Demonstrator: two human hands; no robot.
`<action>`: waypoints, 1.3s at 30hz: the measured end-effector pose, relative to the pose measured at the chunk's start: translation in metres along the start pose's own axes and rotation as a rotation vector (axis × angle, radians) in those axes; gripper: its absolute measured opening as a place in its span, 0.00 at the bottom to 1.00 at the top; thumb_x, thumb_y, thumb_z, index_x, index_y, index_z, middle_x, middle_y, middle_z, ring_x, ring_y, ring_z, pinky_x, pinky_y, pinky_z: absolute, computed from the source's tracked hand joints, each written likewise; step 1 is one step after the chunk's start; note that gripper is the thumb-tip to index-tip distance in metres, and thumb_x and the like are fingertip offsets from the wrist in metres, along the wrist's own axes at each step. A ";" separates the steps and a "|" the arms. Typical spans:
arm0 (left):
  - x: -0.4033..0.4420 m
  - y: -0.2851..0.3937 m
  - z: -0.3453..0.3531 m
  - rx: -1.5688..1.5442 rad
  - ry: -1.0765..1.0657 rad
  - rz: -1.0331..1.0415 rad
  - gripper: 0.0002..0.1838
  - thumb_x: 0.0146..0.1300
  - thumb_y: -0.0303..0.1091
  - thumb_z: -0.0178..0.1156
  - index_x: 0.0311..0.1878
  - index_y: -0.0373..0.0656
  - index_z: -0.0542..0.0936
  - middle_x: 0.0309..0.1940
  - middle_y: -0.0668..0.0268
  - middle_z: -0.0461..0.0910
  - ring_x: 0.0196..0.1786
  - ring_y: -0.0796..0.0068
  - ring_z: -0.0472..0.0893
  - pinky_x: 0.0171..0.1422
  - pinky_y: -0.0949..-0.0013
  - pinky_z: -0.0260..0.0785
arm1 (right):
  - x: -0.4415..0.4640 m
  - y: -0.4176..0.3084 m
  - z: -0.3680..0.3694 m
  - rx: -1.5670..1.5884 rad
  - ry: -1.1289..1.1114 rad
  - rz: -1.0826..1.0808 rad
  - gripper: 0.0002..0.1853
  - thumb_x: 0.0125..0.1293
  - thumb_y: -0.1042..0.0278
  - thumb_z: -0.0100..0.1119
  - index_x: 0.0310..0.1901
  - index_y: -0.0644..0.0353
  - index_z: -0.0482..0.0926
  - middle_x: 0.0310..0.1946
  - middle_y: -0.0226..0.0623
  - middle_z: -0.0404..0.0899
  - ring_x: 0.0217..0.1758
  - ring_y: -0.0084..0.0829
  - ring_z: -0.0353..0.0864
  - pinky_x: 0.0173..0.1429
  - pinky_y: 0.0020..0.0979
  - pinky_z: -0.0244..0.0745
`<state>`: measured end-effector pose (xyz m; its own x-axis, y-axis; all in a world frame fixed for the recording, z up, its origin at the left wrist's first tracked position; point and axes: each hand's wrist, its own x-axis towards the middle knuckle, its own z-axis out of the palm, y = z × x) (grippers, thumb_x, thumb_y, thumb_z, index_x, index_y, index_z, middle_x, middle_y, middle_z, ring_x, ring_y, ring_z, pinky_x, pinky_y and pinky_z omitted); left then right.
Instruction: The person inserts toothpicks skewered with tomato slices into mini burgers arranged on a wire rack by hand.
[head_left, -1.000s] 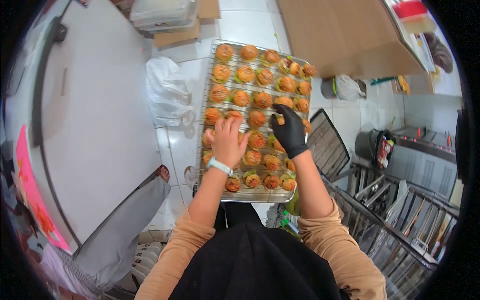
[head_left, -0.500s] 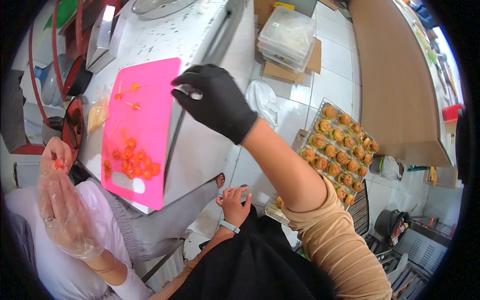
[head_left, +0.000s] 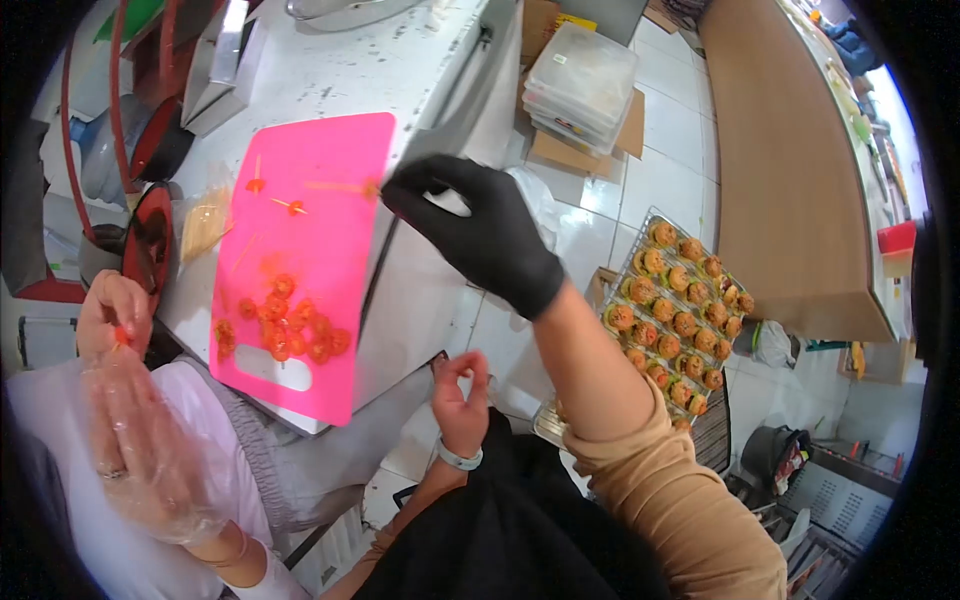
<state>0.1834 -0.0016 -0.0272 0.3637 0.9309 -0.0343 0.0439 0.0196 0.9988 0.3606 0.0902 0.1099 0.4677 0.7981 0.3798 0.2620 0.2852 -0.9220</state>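
My right hand [head_left: 475, 225], in a black glove, pinches a toothpick with a red tomato piece [head_left: 370, 188] on its end, just off the right edge of the pink cutting board [head_left: 350, 150]. Two more skewered tomato pieces [head_left: 296, 208] lie on the board, with a heap of red tomato slices [head_left: 285, 320] near its handle hole. Bare, with a pale wristband, my left hand [head_left: 462, 405] is held over my lap, its fingers curled and thumb near the fingertips; I cannot make out anything in it. Small filled buns [head_left: 684, 323] stand in rows on a wire rack at the right.
A co-worker's hands [head_left: 130, 420], one in a clear plastic glove, hold a red piece at the left. A bag of toothpicks [head_left: 205, 222] lies beside the board on the white surface [head_left: 340, 75]. Stacked plastic containers [head_left: 580, 80] stand on cardboard; a wooden cabinet [head_left: 780, 180] is at right.
My view has swung left from the buns to the board. My gloved hand has left the buns and now has a skewered tomato piece. My left hand's fingers have curled in.
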 end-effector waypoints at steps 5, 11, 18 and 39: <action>0.030 0.076 0.051 -0.574 -0.022 -0.010 0.14 0.70 0.31 0.55 0.53 0.33 0.76 0.43 0.63 0.80 0.44 0.77 0.78 0.49 0.73 0.70 | -0.097 -0.003 -0.078 0.053 -0.102 0.257 0.09 0.60 0.69 0.63 0.40 0.64 0.81 0.35 0.42 0.83 0.39 0.33 0.83 0.48 0.30 0.75; -0.016 0.065 0.128 -0.650 -0.254 -0.194 0.10 0.66 0.27 0.60 0.48 0.33 0.80 0.41 0.62 0.83 0.41 0.78 0.78 0.48 0.76 0.68 | -0.182 -0.010 -0.162 -0.074 0.080 0.430 0.08 0.60 0.71 0.63 0.40 0.63 0.82 0.35 0.40 0.83 0.40 0.30 0.83 0.48 0.29 0.75; -0.097 0.013 0.209 -0.523 -0.490 -0.480 0.12 0.63 0.25 0.62 0.49 0.33 0.80 0.43 0.61 0.82 0.46 0.78 0.79 0.49 0.77 0.71 | -0.310 0.016 -0.225 0.162 0.574 0.592 0.09 0.64 0.72 0.61 0.43 0.67 0.80 0.39 0.35 0.82 0.43 0.24 0.80 0.51 0.28 0.74; -0.156 -0.160 0.382 0.898 -1.100 0.489 0.21 0.56 0.45 0.65 0.52 0.51 0.80 0.45 0.71 0.81 0.52 0.68 0.72 0.59 0.59 0.53 | -0.440 0.133 -0.405 -1.058 0.339 0.927 0.10 0.49 0.61 0.64 0.27 0.61 0.82 0.27 0.49 0.81 0.32 0.48 0.82 0.40 0.42 0.77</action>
<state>0.4751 -0.2897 -0.1948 0.9911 0.0397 -0.1271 0.1068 -0.8072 0.5806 0.5317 -0.4379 -0.1491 0.9470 0.2699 -0.1744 0.1789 -0.8937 -0.4114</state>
